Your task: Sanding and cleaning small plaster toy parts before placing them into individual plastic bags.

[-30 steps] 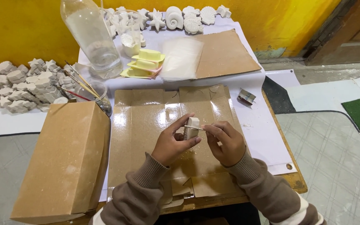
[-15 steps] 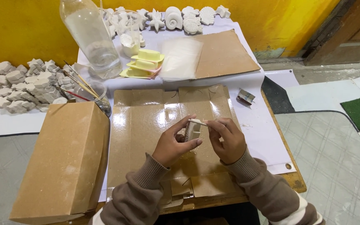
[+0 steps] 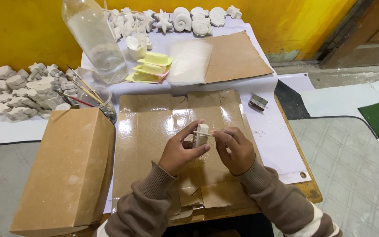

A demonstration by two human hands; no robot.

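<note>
over the glossy cardboard [image 3: 154, 131], your left hand [image 3: 178, 151] pinches a white cast [image 3: 200, 135]; your right hand [image 3: 235, 149] pinches a thin stick [image 3: 203, 133] against it, near the box [image 3: 66, 171].

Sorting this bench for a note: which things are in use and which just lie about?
In use: left hand, right hand, small white cast, thin stick, flattened cardboard.
Lying about: brown box, bottle, yellow moulds, brushes, shell casts.
</note>
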